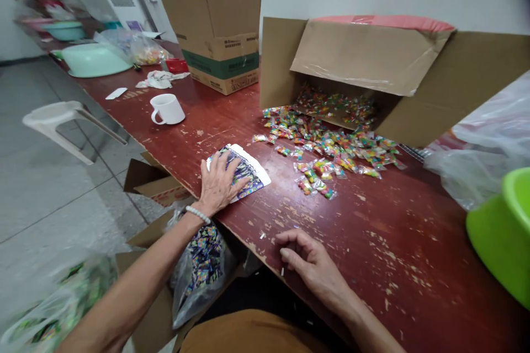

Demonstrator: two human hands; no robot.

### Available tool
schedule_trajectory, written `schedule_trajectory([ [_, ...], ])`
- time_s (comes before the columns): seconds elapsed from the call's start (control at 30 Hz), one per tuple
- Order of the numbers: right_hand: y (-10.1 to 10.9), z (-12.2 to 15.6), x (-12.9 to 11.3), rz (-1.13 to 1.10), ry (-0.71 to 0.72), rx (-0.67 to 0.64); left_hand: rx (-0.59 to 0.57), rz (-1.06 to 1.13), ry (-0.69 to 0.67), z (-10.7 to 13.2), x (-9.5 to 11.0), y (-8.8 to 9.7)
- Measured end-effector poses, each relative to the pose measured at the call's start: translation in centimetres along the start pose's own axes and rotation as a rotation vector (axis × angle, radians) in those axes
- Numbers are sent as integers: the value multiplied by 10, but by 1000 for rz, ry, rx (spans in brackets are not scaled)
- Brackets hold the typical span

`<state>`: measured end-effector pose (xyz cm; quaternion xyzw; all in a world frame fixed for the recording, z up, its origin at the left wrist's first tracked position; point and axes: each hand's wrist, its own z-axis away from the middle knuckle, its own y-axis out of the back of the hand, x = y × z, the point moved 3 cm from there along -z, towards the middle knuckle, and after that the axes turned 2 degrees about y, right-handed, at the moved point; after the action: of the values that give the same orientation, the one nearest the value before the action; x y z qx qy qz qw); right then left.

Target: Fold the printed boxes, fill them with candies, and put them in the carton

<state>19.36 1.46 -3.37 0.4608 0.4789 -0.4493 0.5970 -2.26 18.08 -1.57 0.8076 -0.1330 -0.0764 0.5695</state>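
Observation:
My left hand (220,183) lies flat with spread fingers on a purple printed packet (252,177), which has a white edge and rests near the table's front edge. Part of the packet is hidden under the fingers. My right hand (310,260) rests on the red table (351,242), its fingers loosely curled and apart, with nothing visible in it. Small white scraps (262,235) lie beside it. Beyond both hands, many small clear-wrapped colourful candies (327,143) spill from a cardboard box (351,55) tipped on its side.
A white mug (167,109) and an upright cardboard box (223,44) stand at the back left. At the right edge sits a green plastic tub (501,231). Below the table edge, a plastic bag (202,265) holds small dark packets. A white stool (62,118) stands left.

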Motion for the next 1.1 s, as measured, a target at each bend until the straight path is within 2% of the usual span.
schedule_trajectory([
  [0.1, 5, -1, 3, -37, -50, 8, 12, 31, -82, 13, 6, 6],
  [0.2, 5, -2, 4, -42, -51, 14, -35, 45, -79, 14, 9, 10],
  [0.37, 2, -2, 1, -124, -79, 22, -206, 322, 80, -7, 7, 12],
  [0.43, 2, -2, 1, -199, -117, 27, -229, 421, 150, -12, 7, 14],
  [0.5, 3, -4, 1, -283, -140, 97, -236, 488, 180, -9, 9, 20],
  [0.6, 4, -11, -2, -365, -104, 289, -309, 675, 174, 16, 23, 33],
  [0.67, 1, -18, -8, -380, -35, 334, -399, 969, 216, 41, 36, 44],
  [0.77, -5, -24, -21, -378, 74, 294, -552, 1454, 384, 76, 53, 56],
  [0.83, -7, -23, -28, -389, 88, 243, -777, 1677, 416, 91, 64, 61],
  [0.9, -8, -19, -34, -396, 80, 158, -1060, 1846, 357, 102, 74, 64],
  [0.97, -8, -13, -37, -377, 78, 58, -1240, 1941, 293, 109, 82, 65],
  [1.03, -9, -8, -40, -369, 81, -14, -1271, 2001, 287, 113, 88, 62],
  [1.1, -10, -5, -40, -412, 83, -25, -1211, 2038, 310, 115, 93, 59],
])
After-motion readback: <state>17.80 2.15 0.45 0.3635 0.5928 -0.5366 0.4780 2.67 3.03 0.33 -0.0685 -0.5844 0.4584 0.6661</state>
